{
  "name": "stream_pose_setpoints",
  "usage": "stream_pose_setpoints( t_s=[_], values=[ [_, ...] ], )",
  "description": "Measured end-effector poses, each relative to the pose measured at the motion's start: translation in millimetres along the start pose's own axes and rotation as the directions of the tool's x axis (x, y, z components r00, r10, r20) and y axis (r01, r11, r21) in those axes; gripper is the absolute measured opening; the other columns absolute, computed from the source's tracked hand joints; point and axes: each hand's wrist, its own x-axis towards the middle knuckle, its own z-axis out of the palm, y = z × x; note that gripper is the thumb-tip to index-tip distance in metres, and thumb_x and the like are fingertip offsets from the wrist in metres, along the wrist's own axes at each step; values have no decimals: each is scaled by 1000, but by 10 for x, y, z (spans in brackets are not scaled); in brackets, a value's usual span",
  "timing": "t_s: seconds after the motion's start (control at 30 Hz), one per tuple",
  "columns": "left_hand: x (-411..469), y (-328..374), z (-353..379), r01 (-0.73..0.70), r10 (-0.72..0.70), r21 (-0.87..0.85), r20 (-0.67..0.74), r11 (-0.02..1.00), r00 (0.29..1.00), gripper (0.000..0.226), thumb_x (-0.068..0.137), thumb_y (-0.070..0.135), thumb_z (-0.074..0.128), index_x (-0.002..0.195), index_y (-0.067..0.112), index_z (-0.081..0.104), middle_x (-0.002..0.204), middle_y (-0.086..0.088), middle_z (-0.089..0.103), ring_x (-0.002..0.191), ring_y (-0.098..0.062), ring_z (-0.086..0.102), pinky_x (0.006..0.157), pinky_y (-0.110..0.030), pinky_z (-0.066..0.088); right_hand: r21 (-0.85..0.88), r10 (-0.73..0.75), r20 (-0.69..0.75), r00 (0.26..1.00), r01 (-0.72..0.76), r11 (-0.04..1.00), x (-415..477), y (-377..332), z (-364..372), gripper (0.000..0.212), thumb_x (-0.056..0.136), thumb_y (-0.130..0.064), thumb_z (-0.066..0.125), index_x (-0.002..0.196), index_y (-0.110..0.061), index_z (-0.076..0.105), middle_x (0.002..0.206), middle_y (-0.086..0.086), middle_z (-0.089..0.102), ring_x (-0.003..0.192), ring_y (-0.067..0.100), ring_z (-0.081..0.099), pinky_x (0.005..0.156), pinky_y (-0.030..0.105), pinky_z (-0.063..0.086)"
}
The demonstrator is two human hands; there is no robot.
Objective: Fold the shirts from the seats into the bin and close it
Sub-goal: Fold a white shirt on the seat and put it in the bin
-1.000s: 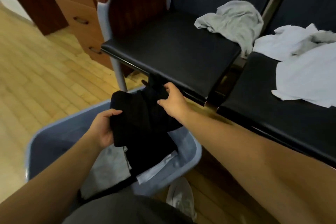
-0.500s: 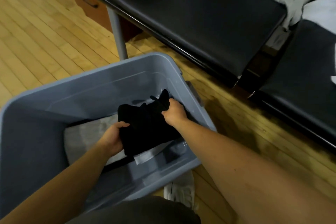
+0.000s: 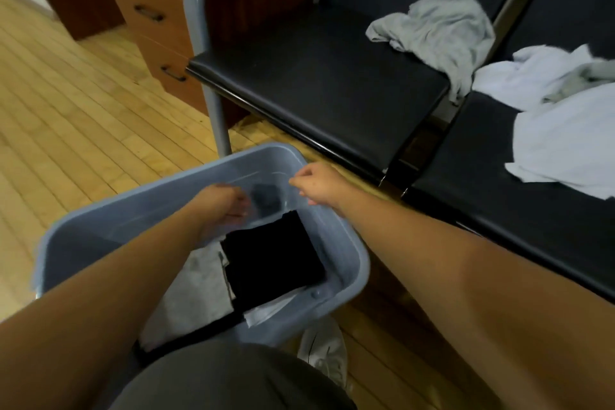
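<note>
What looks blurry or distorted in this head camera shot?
Head view: the left hand is smeared by motion blur over the bin; the right hand is only slightly soft; the folded black shirt looks sharper; the wide lens stretches both forearms toward the bottom corners.

I've let go: black shirt (image 3: 273, 260) now lying in bin (image 3: 109, 226), against right wall; left hand (image 3: 223, 206), right hand (image 3: 316, 185) lifted off, empty.
</note>
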Motion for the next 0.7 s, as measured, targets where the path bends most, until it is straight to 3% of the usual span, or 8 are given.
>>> stream_pose_setpoints(
  t_s=[0.07, 0.13, 0.2, 0.33, 0.43, 0.53, 0.6, 0.7],
  values=[
    [-220, 450, 43, -96, 97, 43, -13, 994, 995, 16, 98, 7, 53, 86, 5, 62, 85, -16, 64, 68, -24, 60, 59, -30, 53, 18, -62, -35, 997, 62, 998, -150, -272, -300, 37, 89, -19, 61, 108, 13, 61, 79, 8, 50, 76, 20, 50, 66, 34, 43],
    [-474, 882, 148, -182, 183, 90, -2, 979, 983, 15, 98, 8, 52, 86, 7, 61, 88, -13, 65, 73, -23, 61, 67, -30, 51, 44, -122, -109, 987, 127, 991, -341, -507, -681, 30, 89, -19, 62, 103, 6, 68, 80, 10, 60, 77, 25, 63, 73, 34, 54],
    [-701, 1285, 319, -252, 253, 116, 10, 961, 968, 13, 100, 9, 50, 91, 8, 60, 87, -10, 65, 76, -21, 62, 69, -30, 50, 73, -149, -198, 969, 166, 983, -543, -636, -1104, 22, 90, -20, 62, 99, -2, 71, 91, 13, 71, 92, 31, 71, 83, 42, 60],
    [-1043, 1891, 921, -364, 359, 165, 58, 917, 931, 13, 101, 12, 52, 107, 6, 62, 86, -7, 69, 83, -22, 66, 78, -35, 54, 26, -142, -359, 922, 162, 986, -960, -402, -1998, 27, 91, -14, 58, 100, 10, 65, 92, 22, 65, 98, 33, 69, 88, 47, 56],
    [-1236, 2102, 1565, -463, 433, 196, 175, 865, 884, 9, 98, 12, 53, 99, 12, 62, 81, -6, 69, 74, -18, 64, 69, -29, 51, -29, -94, -490, 866, 92, 995, -1319, 96, -2619, 12, 88, -12, 57, 86, -2, 65, 83, 13, 60, 85, 27, 63, 77, 44, 55],
    [-1398, 2150, 2259, -534, 456, 242, 313, 810, 833, 13, 97, 12, 53, 88, 11, 63, 88, -10, 69, 80, -19, 62, 70, -29, 49, -129, -19, -595, 804, -72, 989, -1667, 716, -3147, 11, 91, -12, 54, 86, -4, 60, 77, 6, 55, 78, 21, 52, 63, 25, 41],
    [-1450, 2110, 2686, -609, 490, 295, 388, 736, 781, 14, 94, 11, 55, 92, 3, 67, 94, -16, 71, 84, -21, 62, 73, -31, 49, -197, 17, -633, 774, -182, 963, -1871, 1138, -3406, 10, 92, -16, 57, 99, -9, 61, 91, 3, 58, 88, 21, 55, 69, 26, 41],
    [-1489, 1978, 3220, -724, 545, 416, 478, 550, 689, 23, 89, 15, 59, 110, 11, 68, 105, -9, 70, 91, -20, 61, 76, -27, 46, -271, 46, -639, 768, -281, 921, -2071, 1738, -3595, 43, 94, -26, 61, 134, -11, 50, 127, 10, 52, 113, 26, 54, 84, 27, 38]
  ],
)
